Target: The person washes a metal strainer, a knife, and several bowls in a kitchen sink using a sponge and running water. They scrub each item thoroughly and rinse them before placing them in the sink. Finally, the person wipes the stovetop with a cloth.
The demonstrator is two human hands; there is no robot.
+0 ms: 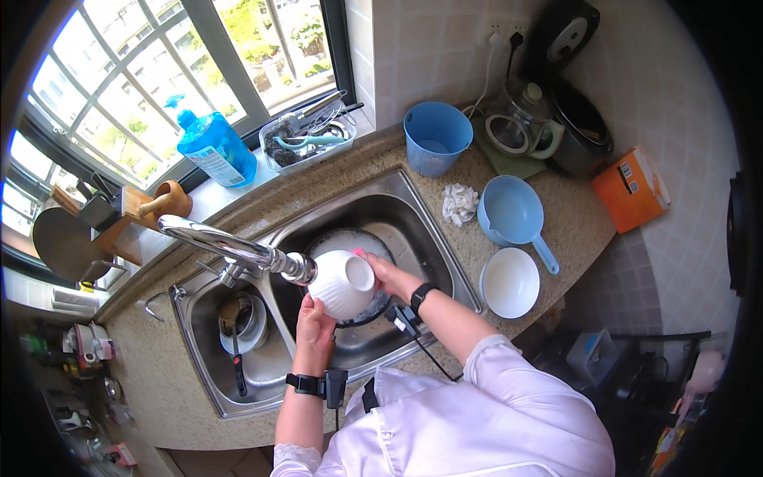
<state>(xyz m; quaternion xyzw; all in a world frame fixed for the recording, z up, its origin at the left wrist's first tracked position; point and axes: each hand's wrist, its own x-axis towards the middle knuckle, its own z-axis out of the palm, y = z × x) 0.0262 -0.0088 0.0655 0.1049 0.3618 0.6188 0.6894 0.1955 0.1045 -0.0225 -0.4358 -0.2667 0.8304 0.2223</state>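
Note:
My left hand grips the lower rim of a white ribbed bowl, which is tilted with its foot ring facing up. My right hand is at the bowl's right side, holding something pink, mostly hidden, against it. Both hands are over the right basin of a steel double sink. Beneath the bowl lies a dark round pan with foamy water. The chrome faucet's spout ends right beside the bowl. In the left basin, stacked bowls hold a strainer or ladle, and a black-and-red handle leans out.
A second white bowl, a light-blue dipper, crumpled white paper or cloth and a blue bucket stand right of the sink. A blue soap bottle, utensil tray and knife block line the windowsill.

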